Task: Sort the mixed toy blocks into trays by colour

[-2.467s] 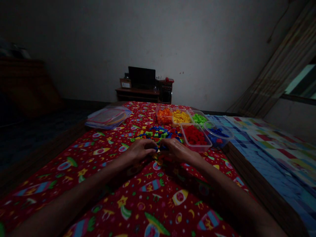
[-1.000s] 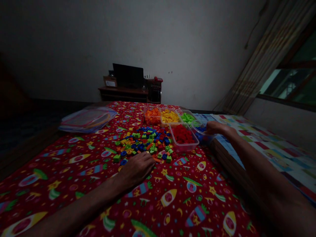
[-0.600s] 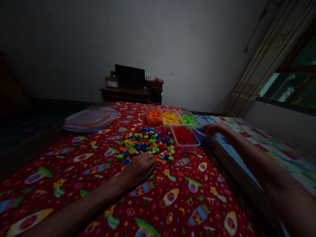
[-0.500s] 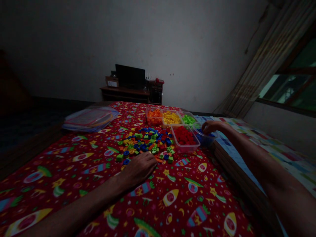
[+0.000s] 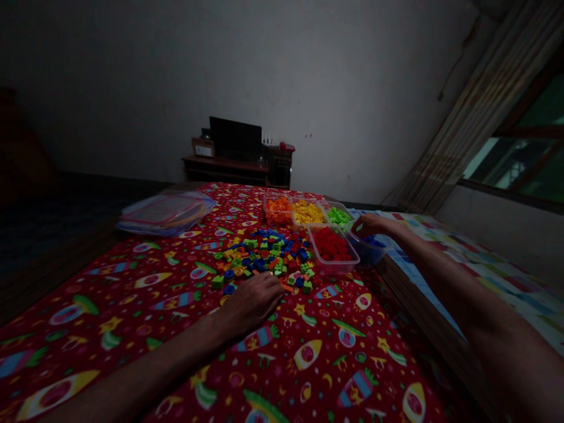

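My left hand (image 5: 255, 296) rests palm down on the red cloth at the near edge of a pile of mixed toy building bricks (image 5: 264, 252). Its fingers are curled under, and whatever they may hold is hidden. Over the left rim of a round clear tub (image 5: 374, 254) of blue bricks hangs my right hand (image 5: 370, 224). Its fingers point down, slightly apart, with nothing visible in them. Just left of that tub stands a clear box of red bricks (image 5: 332, 245). Behind are boxes of green bricks (image 5: 338, 216), yellow bricks (image 5: 308, 212) and orange bricks (image 5: 279, 210).
A stack of clear plastic lids (image 5: 165, 214) lies at the far left of the patterned red cloth (image 5: 185, 346). Along the right runs a wooden edge (image 5: 423, 305), with a checkered cloth (image 5: 476, 258) beyond. A desk with a monitor (image 5: 235, 138) stands by the wall.
My right hand has shifted left, from inside the blue-brick tub to its left rim, uncovering more blue bricks. My left hand stays by the pile. The whole view has shifted slightly.
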{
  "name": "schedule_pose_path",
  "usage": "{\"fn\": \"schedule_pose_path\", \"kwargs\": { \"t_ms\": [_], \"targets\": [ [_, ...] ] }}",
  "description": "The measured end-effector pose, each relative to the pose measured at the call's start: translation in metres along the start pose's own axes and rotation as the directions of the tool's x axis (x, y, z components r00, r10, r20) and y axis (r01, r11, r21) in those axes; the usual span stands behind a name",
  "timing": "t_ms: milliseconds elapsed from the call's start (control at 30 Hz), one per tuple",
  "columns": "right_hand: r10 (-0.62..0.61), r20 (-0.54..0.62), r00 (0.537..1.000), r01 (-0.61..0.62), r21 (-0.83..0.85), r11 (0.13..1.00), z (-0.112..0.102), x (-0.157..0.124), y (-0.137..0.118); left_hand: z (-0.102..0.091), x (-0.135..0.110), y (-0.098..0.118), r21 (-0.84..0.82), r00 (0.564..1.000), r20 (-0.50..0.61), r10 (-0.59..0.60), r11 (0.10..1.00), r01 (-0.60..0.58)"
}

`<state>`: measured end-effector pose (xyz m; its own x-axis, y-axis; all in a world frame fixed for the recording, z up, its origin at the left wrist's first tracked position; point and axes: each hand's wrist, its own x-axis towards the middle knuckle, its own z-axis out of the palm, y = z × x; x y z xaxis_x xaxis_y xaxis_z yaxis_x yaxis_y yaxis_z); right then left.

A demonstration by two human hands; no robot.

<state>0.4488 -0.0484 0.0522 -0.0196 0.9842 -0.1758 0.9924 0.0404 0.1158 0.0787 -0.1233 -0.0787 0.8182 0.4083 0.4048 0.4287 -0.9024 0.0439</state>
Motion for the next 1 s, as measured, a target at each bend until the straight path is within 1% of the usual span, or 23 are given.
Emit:
{"fn": "schedule_pose_path", "kwargs": {
  "t_ms": [67, 133, 167, 267, 300, 367, 433, 500, 567, 633, 667, 733, 800, 900, 1000],
  "targets": [
    [0.01, -0.07, 0.997, -0.01, -0.006, 1.0, -0.013, -0.005, -0.001, 0.002, 0.0, -0.001, 0.014, 1.0, -0.007, 0.0, 1.0, 0.0],
    [0.001, -0.137, 0.991, -0.002, -0.01, 1.0, -0.023, -0.011, -0.007, 0.003, -0.001, -0.001, 0.029, 1.0, -0.009, 0.006, 1.0, -0.006],
    [-0.016, -0.147, 0.989, 0.018, 0.015, 1.0, -0.026, -0.014, -0.013, 0.004, -0.001, -0.001, 0.032, 1.0, -0.01, 0.009, 0.999, -0.008],
    [-0.061, -0.12, 0.991, 0.073, 0.099, 0.992, -0.031, -0.028, -0.035, 0.004, 0.0, -0.001, 0.03, 1.0, -0.012, 0.005, 1.0, -0.005],
    [-0.066, -0.147, 0.987, 0.082, 0.109, 0.991, -0.031, -0.033, -0.042, 0.004, 0.0, -0.001, 0.032, 1.0, -0.012, 0.004, 0.999, -0.004],
    [-0.073, -0.26, 0.963, 0.107, 0.12, 0.987, -0.03, -0.044, -0.056, 0.004, 0.0, -0.002, 0.042, 1.0, -0.013, 0.01, 0.999, -0.01],
    [-0.091, -0.363, 0.927, 0.167, 0.184, 0.969, -0.027, -0.054, -0.067, 0.005, 0.0, -0.002, 0.051, 1.0, -0.015, 0.02, 0.999, -0.019],
    [-0.079, -0.43, 0.899, 0.217, 0.283, 0.934, -0.022, -0.061, -0.077, 0.005, 0.0, -0.002, 0.057, 1.0, -0.019, 0.023, 0.998, -0.022],
    [-0.01, -0.497, 0.868, 0.224, 0.373, 0.9, -0.014, -0.065, -0.091, 0.004, 0.0, -0.001, 0.061, 0.999, -0.025, 0.024, 0.998, -0.022],
    [0.034, -0.536, 0.844, 0.235, 0.425, 0.874, -0.003, -0.064, -0.11, 0.004, 0.0, -0.001, 0.067, 0.999, -0.032, 0.028, 0.997, -0.026],
    [0.02, -0.543, 0.839, 0.26, 0.433, 0.863, 0.002, -0.063, -0.121, 0.003, 0.0, 0.0, 0.07, 0.999, -0.033, 0.03, 0.997, -0.027],
    [-0.071, -0.551, 0.832, 0.338, 0.399, 0.852, 0.013, -0.058, -0.148, 0.003, 0.0, 0.0, 0.076, 0.999, -0.032, 0.031, 0.997, -0.029],
    [-0.16, -0.559, 0.814, 0.393, 0.327, 0.859, 0.023, -0.051, -0.173, 0.002, 0.0, 0.001, 0.078, 0.999, -0.029, 0.03, 0.997, -0.027],
    [-0.172, -0.564, 0.808, 0.371, 0.261, 0.891, 0.037, -0.039, -0.199, 0.001, 0.0, 0.002, 0.069, 0.999, -0.026, 0.025, 0.997, -0.024],
    [-0.18, -0.514, 0.839, 0.341, 0.237, 0.91, 0.053, -0.03, -0.21, -0.003, 0.0, 0.004, 0.053, 0.999, -0.002, 0.033, 0.998, -0.033]
  ]
}}
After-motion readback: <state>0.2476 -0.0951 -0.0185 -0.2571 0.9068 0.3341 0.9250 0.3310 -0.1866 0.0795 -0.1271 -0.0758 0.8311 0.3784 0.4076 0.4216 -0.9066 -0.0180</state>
